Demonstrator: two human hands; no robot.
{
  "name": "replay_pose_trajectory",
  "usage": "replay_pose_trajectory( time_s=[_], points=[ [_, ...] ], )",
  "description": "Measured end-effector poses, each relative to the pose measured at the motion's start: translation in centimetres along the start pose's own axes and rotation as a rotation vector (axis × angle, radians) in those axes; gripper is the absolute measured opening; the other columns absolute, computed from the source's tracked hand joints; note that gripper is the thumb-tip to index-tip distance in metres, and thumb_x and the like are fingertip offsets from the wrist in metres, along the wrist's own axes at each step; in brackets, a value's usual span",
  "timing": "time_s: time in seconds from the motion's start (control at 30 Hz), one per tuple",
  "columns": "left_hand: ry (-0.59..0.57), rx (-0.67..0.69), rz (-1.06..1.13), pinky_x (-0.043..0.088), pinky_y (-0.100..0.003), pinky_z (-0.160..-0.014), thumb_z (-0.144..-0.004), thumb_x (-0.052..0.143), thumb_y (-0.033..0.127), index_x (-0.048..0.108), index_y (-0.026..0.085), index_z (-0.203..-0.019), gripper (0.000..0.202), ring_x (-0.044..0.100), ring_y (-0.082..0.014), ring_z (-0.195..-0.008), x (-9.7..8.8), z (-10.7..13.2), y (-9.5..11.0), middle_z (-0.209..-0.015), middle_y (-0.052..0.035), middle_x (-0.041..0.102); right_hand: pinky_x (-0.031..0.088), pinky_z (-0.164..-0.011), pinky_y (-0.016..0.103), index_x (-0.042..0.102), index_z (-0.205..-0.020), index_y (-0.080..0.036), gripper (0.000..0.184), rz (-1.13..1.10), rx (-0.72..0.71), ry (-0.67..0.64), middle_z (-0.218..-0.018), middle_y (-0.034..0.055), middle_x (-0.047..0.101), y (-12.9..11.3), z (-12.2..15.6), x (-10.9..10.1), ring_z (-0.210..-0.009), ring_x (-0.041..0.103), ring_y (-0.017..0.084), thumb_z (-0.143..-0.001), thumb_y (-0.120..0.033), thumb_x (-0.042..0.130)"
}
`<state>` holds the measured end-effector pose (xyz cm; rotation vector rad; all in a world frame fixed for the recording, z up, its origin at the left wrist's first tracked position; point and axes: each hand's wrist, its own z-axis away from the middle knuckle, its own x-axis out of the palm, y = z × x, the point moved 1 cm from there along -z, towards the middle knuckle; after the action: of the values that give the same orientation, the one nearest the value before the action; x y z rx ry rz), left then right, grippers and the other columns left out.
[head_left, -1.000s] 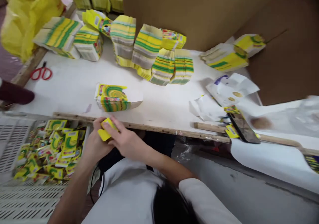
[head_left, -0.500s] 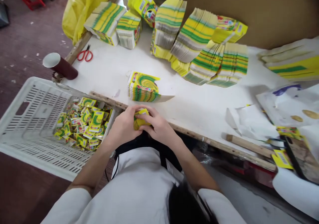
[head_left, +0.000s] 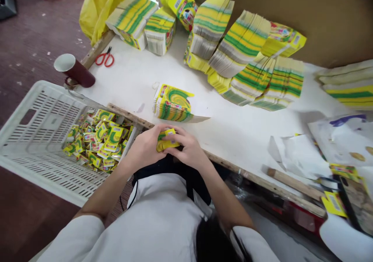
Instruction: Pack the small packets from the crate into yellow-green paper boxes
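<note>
Between my two hands, just off the table's front edge, is a small yellow and green cardboard box [head_left: 166, 141]. My left hand [head_left: 147, 147] has its fingers closed round the box's left side. From the right, my right hand [head_left: 186, 145] grips it with thumb and fingers, which cover part of it. Just beyond my hands, a stack of flat printed cartons [head_left: 173, 103] lies on the table, one piece sticking out to the right. To the left, a white plastic crate [head_left: 40, 137] holds many small yellow boxes [head_left: 112, 139].
Bundles of flat cartons [head_left: 241, 40] line the back of the white table [head_left: 233, 134]. Red-handled scissors [head_left: 105, 58] and a maroon cup [head_left: 83, 73] are at the left edge. A wooden stick [head_left: 294, 184], crumpled paper [head_left: 303, 153] and a phone [head_left: 357, 200] lie at the right.
The view has shifted slightly, so the table's things sit a little further right. Both hands stay on the box, which shows a bit more of its yellow flap.
</note>
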<state>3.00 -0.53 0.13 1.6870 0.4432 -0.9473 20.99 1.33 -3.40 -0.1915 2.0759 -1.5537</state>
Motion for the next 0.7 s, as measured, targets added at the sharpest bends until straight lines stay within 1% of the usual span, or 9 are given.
replay_pose_trajectory(
  time_s=[0.07, 0.17, 0.23, 0.3, 0.37, 0.43, 0.47, 0.6, 0.7],
  points=[
    [-0.002, 0.007, -0.002, 0.055, -0.032, -0.094, -0.069, 0.07, 0.01, 0.043, 0.024, -0.131, 0.069, 0.069, -0.0224, -0.112, 0.0, 0.6, 0.0, -0.125, -0.007, 0.067, 0.049, -0.109, 0.049, 0.066, -0.119, -0.025, 0.038, -0.057, 0.025, 0.046, -0.13, 0.012, 0.065, 0.0, 0.0, 1.4, -0.128, 0.059, 0.029, -0.083, -0.025, 0.076],
    [-0.03, -0.082, -0.023, 0.054, -0.033, -0.096, -0.072, 0.073, 0.018, 0.043, 0.023, -0.135, 0.07, 0.068, -0.023, -0.112, -1.7, 2.1, -1.7, -0.127, -0.0071, 0.066, 0.051, -0.108, 0.051, 0.048, -0.143, -0.026, 0.065, -0.1, 0.028, 0.041, -0.143, 0.0144, 0.055, -0.7, 0.5, 2.0, -0.131, 0.057, 0.03, -0.083, -0.025, 0.075],
    [0.014, -0.231, -0.139, 0.054, -0.037, -0.097, -0.075, 0.074, 0.028, 0.046, 0.022, -0.135, 0.067, 0.068, -0.0258, -0.112, -3.8, 3.7, -4.5, -0.125, -0.0086, 0.066, 0.053, -0.106, 0.05, 0.036, -0.151, -0.029, 0.076, -0.075, 0.019, 0.041, -0.155, 0.0152, 0.043, -1.1, 0.9, 1.3, -0.129, 0.058, 0.03, -0.085, -0.027, 0.074],
    [0.083, -0.389, -0.338, 0.051, -0.044, -0.101, -0.078, 0.072, 0.032, 0.048, 0.017, -0.136, 0.064, 0.065, -0.0312, -0.116, -5.8, 5.7, -8.4, -0.126, -0.0135, 0.066, 0.054, -0.105, 0.049, 0.042, -0.148, -0.03, 0.067, 0.005, 0.022, 0.077, -0.149, 0.0129, 0.05, -1.0, 1.1, 0.2, -0.12, 0.064, 0.028, -0.088, -0.027, 0.072],
    [0.043, -0.483, -0.508, 0.046, -0.053, -0.107, -0.081, 0.067, 0.031, 0.047, 0.011, -0.139, 0.064, 0.058, -0.0371, -0.125, -6.3, 7.6, -12.5, -0.133, -0.0205, 0.062, 0.057, -0.1, 0.046, 0.052, -0.14, -0.028, 0.053, 0.058, 0.061, 0.125, -0.134, 0.0108, 0.062, -0.5, 1.3, -0.7, -0.11, 0.069, 0.025, -0.091, -0.027, 0.068],
    [-0.118, -0.469, -0.533, 0.045, -0.054, -0.107, -0.083, 0.06, 0.023, 0.048, 0.009, -0.141, 0.062, 0.058, -0.0367, -0.126, -4.7, 9.1, -15.7, -0.135, -0.0228, 0.061, 0.06, -0.094, 0.044, 0.058, -0.133, -0.026, 0.041, 0.093, 0.099, 0.135, -0.122, 0.0095, 0.067, 0.0, 1.4, -1.0, -0.102, 0.071, 0.023, -0.092, -0.028, 0.066],
    [-0.173, -0.44, -0.517, 0.044, -0.051, -0.109, -0.082, 0.058, 0.019, 0.052, 0.012, -0.14, 0.059, 0.059, -0.0337, -0.127, -3.3, 9.6, -16.9, -0.137, -0.0199, 0.062, 0.06, -0.092, 0.042, 0.06, -0.13, -0.025, 0.038, 0.109, 0.108, 0.117, -0.118, 0.0091, 0.069, 0.2, 1.4, -0.9, -0.101, 0.072, 0.023, -0.093, -0.028, 0.065],
    [-0.359, -0.307, -0.479, 0.022, -0.051, -0.125, -0.087, 0.052, 0.017, 0.059, 0.022, -0.139, 0.052, 0.04, -0.0286, -0.147, 3.1, 10.8, -19.6, -0.155, -0.0096, 0.05, 0.059, -0.092, 0.039, 0.061, -0.129, -0.024, 0.035, 0.183, 0.079, -0.012, -0.114, 0.008, 0.071, 0.2, 1.6, -0.2, -0.102, 0.071, 0.022, -0.095, -0.029, 0.063],
    [-0.441, -0.289, -0.493, 0.012, -0.049, -0.127, -0.084, 0.06, 0.02, 0.056, 0.024, -0.142, 0.058, 0.03, -0.0283, -0.153, 4.9, 11.6, -21.7, -0.161, -0.0074, 0.041, 0.059, -0.092, 0.039, 0.062, -0.128, -0.024, 0.033, 0.271, 0.037, -0.029, -0.116, 0.0082, 0.072, 0.1, 1.5, -0.4, -0.104, 0.071, 0.023, -0.096, -0.028, 0.062]
  ],
)
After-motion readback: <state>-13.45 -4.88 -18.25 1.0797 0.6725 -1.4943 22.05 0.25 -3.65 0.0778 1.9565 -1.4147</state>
